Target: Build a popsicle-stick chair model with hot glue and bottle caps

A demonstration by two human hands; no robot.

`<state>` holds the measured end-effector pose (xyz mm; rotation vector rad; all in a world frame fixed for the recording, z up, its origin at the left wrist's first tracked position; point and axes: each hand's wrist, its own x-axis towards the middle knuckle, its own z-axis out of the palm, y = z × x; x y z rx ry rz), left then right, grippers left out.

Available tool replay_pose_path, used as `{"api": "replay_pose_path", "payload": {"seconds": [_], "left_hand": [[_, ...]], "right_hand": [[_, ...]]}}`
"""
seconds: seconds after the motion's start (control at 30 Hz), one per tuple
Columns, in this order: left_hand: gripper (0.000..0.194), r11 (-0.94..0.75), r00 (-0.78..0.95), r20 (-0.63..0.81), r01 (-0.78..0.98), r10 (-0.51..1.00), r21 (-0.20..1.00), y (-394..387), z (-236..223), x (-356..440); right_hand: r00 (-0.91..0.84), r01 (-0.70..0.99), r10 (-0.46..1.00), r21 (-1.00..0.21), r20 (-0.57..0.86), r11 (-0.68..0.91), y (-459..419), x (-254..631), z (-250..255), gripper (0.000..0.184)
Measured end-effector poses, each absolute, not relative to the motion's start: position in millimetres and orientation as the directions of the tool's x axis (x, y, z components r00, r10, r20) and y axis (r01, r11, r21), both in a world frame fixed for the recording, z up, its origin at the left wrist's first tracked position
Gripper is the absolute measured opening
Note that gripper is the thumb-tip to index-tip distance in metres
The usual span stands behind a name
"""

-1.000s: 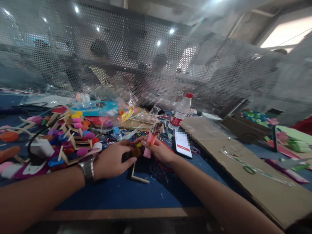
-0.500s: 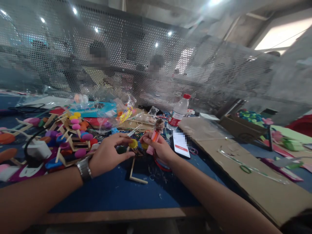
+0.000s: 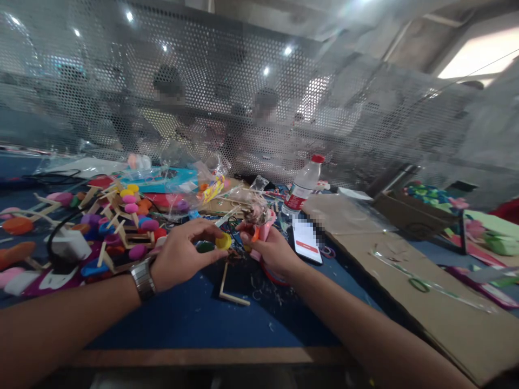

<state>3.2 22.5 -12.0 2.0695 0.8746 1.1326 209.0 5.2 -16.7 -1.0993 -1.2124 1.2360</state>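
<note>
Between the thumb and fingers of my left hand (image 3: 184, 251), a small yellow rounded piece (image 3: 223, 241) is pinched. My right hand (image 3: 275, 251) is wrapped round a pink glue gun (image 3: 264, 232) with an orange trigger; its front end is caked with brownish residue. Part of another yellow piece shows beside the right fingers, partly hidden. Below the hands, two thin wooden sticks joined in an L shape (image 3: 223, 289) lie on the blue table (image 3: 170, 324). Brown crumbs and a dark round thing (image 3: 205, 246) are close to my left fingertips.
Wooden stick frames with coloured rounded pieces (image 3: 138, 227) crowd the left side, along with a white plug (image 3: 71, 246). A red-capped bottle (image 3: 299, 190) and a phone (image 3: 306, 242) stand and lie to the right, near cardboard (image 3: 389, 270). A perforated screen (image 3: 211, 81) closes off the back.
The glue gun has tipped over from nearly upright, its caked end now leaning toward the left and away from me. My left hand keeps its pinch on the yellow piece. The view has shifted slightly.
</note>
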Motion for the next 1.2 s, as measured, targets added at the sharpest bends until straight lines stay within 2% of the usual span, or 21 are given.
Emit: {"api": "replay_pose_path", "payload": {"seconds": [0.1, 0.17, 0.3, 0.37, 0.53, 0.63, 0.77, 0.87, 1.07, 1.2], "left_hand": [[0.029, -0.551, 0.43, 0.419, 0.249, 0.8, 0.797, 19.3, -12.8, 4.4], [0.034, -0.576, 0.443, 0.441, 0.238, 0.781, 0.782, 18.2, -13.0, 4.5], [0.021, -0.637, 0.478, 0.48, 0.247, 0.736, 0.731, 18.3, -11.6, 4.1], [0.019, -0.609, 0.473, 0.463, 0.219, 0.75, 0.762, 18.5, -11.5, 4.6], [0.03, -0.466, 0.438, 0.376, 0.114, 0.816, 0.877, 18.7, -14.8, 6.3], [0.03, -0.462, 0.451, 0.367, 0.12, 0.814, 0.879, 18.8, -15.0, 5.9], [0.031, -0.577, 0.492, 0.435, 0.181, 0.754, 0.796, 17.8, -12.0, 3.8], [0.029, -0.587, 0.559, 0.401, 0.199, 0.726, 0.785, 17.0, -11.1, 2.4], [0.035, -0.6, 0.529, 0.421, 0.227, 0.737, 0.767, 16.8, -14.8, 2.9], [0.039, -0.564, 0.508, 0.409, 0.196, 0.758, 0.802, 15.1, -15.7, 4.0]], "right_hand": [[-0.103, -0.071, 0.995, -0.997, 0.021, 0.013, 1.8, 206.6, -18.1, 0.041], [-0.124, -0.08, 0.992, -0.997, 0.009, -0.001, 1.1, 206.1, -20.3, 0.042], [-0.151, -0.07, 0.989, -0.997, -0.009, -0.02, 2.3, 209.4, -24.0, 0.043], [-0.161, -0.064, 0.987, -0.998, -0.009, -0.02, 2.5, 211.6, -23.2, 0.044], [-0.217, -0.109, 0.976, -0.994, 0.006, -0.019, 1.7, 213.9, -16.8, 0.047], [-0.196, -0.154, 0.98, -0.988, 0.01, -0.021, 1.2, 214.0, -15.6, 0.048], [-0.192, -0.244, 0.981, -0.97, 0.04, -0.008, -1.9, 212.8, -16.7, 0.048], [-0.18, -0.298, 0.983, -0.954, 0.038, -0.018, -4.5, 210.8, -17.1, 0.047], [-0.145, -0.257, 0.983, -0.964, 0.109, 0.069, -2.1, 210.3, -15.4, 0.042], [-0.056, -0.238, 0.991, -0.965, 0.122, 0.106, 1.8, 211.7, -16.6, 0.038]]}}
